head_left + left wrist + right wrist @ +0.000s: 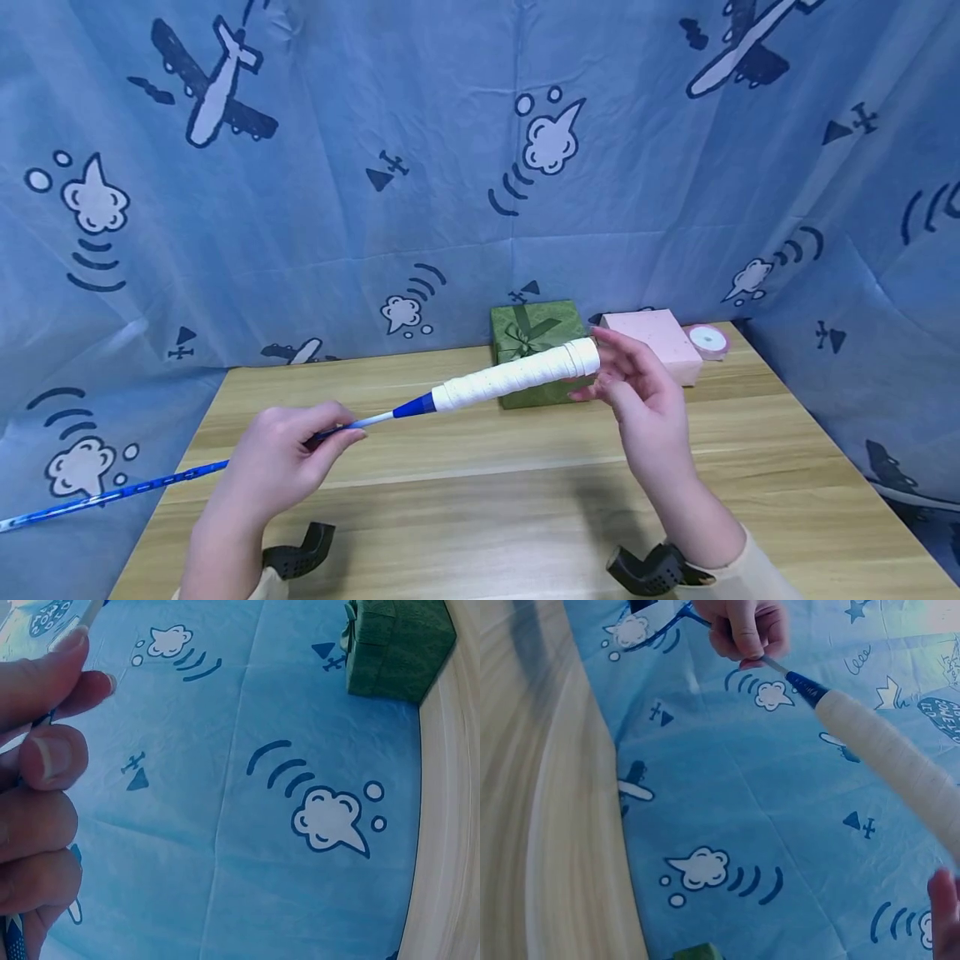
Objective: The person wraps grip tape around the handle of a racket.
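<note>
Left hand [281, 462]: pinches the racket's blue shaft [352, 425], held above the table [487, 500]
Right hand [637, 392]: fingers spread, touching the white-wrapped handle [517, 377] end, in front of the green gift box [534, 333]
Writing: none legible; shaft markings probably print, too blurred to read
Pink box [652, 337]: right of the green gift box

On the bench [465, 500], a gift box [536, 350] sits at the back, a second box [656, 342] right of it, a tape roll [708, 339] rightmost.
</note>
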A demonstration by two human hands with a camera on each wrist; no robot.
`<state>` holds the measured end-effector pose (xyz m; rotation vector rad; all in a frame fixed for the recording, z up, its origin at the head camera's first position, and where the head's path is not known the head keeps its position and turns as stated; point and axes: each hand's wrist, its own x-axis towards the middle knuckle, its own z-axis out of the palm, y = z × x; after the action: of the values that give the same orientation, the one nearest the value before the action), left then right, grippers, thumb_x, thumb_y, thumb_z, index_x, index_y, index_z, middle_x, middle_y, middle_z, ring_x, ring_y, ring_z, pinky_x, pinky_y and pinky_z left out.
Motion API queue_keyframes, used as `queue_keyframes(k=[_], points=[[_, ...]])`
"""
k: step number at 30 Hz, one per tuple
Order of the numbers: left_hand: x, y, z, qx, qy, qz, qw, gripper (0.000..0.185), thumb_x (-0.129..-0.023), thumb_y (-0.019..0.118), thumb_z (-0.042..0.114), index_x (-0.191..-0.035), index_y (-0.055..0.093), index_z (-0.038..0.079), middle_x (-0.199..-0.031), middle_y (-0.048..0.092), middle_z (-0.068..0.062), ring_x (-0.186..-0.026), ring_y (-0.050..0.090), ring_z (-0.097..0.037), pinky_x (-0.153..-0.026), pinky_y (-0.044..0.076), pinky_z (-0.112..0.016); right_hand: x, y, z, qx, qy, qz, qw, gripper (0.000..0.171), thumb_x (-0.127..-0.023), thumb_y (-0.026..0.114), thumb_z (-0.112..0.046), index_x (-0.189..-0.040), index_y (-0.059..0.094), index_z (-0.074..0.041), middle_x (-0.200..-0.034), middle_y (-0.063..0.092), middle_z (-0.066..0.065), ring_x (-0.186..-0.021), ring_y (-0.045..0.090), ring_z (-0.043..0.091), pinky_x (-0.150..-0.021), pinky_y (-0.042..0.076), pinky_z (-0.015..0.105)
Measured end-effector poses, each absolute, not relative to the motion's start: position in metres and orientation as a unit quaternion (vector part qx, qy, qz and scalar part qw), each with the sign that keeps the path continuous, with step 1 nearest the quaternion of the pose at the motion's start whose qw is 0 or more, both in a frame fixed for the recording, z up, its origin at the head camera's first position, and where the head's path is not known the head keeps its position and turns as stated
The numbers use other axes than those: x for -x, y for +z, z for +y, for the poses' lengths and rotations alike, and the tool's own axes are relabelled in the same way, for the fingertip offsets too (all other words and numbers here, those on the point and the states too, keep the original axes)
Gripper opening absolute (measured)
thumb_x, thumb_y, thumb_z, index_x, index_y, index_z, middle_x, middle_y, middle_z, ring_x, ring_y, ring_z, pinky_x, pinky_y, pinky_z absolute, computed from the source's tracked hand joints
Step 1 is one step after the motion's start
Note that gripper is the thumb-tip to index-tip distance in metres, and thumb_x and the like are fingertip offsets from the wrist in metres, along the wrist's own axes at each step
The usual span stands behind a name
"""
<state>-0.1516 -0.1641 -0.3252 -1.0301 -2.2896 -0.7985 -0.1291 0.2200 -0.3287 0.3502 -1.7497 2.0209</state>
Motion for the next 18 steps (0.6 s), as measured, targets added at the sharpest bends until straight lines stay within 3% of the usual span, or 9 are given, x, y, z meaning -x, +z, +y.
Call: queue_keyframes(k=[4, 9, 11, 15, 18], points=[[0.152, -0.326, -0.161, 0.375, -0.263, -0.847, 0.271, 0.025, -0.078, 0.088, 0.009, -0.087, 0.072, 0.026, -0.068, 0.056, 0.022, -0.053, 0.036, 0.011, -0.049, 0.03, -0.009, 0.129, -0.327, 0.223, -0.09, 0.712, -0.641, 0.273, 0.039, -0.101, 0.038, 0.014, -0.132, 0.061, 0.009, -0.118, 0.071, 0.01, -0.107, 0.07, 0.018, -0.085, 0.061, 0.028], [0.152, -0.327, -0.157, 0.376, -0.239, -0.851, 0.278, 0.026, -0.076, 0.09, 0.012, -0.085, 0.071, 0.026, -0.068, 0.056, 0.022, -0.054, 0.037, 0.01, -0.049, 0.031, -0.011, 0.129, -0.325, 0.225, -0.181, 0.542, -0.72, 0.394, 0.028, -0.098, 0.053, 0.012, -0.123, 0.066, 0.011, -0.122, 0.068, 0.017, -0.117, 0.064, 0.019, -0.102, 0.05, 0.023], [0.152, -0.329, -0.154, 0.378, -0.231, -0.851, 0.281, 0.026, -0.075, 0.091, 0.013, -0.085, 0.07, 0.027, -0.068, 0.057, 0.022, -0.055, 0.037, 0.009, -0.049, 0.031, -0.011, 0.129, -0.325, 0.224, -0.226, 0.452, -0.754, 0.42, 0.025, -0.098, 0.058, 0.002, -0.12, 0.069, 0.008, -0.122, 0.068, 0.019, -0.119, 0.062, 0.024, -0.107, 0.045, 0.025], [0.152, -0.332, -0.149, 0.385, -0.221, -0.851, 0.281, 0.027, -0.076, 0.09, 0.015, -0.084, 0.068, 0.028, -0.068, 0.057, 0.023, -0.055, 0.035, 0.009, -0.049, 0.029, -0.011, 0.128, -0.326, 0.219, -0.28, 0.317, -0.807, 0.413, 0.037, -0.105, 0.058, -0.031, -0.119, 0.071, 0.001, -0.121, 0.069, 0.018, -0.115, 0.062, 0.033, -0.104, 0.043, 0.034], [0.152, -0.333, -0.144, 0.391, -0.221, -0.849, 0.28, 0.026, -0.077, 0.089, 0.016, -0.083, 0.067, 0.028, -0.068, 0.058, 0.023, -0.054, 0.036, 0.009, -0.049, 0.029, -0.011, 0.127, -0.327, 0.218, -0.28, 0.283, -0.833, 0.383, 0.036, -0.104, 0.061, -0.033, -0.119, 0.071, -0.001, -0.118, 0.071, 0.013, -0.108, 0.065, 0.03, -0.096, 0.047, 0.035]])
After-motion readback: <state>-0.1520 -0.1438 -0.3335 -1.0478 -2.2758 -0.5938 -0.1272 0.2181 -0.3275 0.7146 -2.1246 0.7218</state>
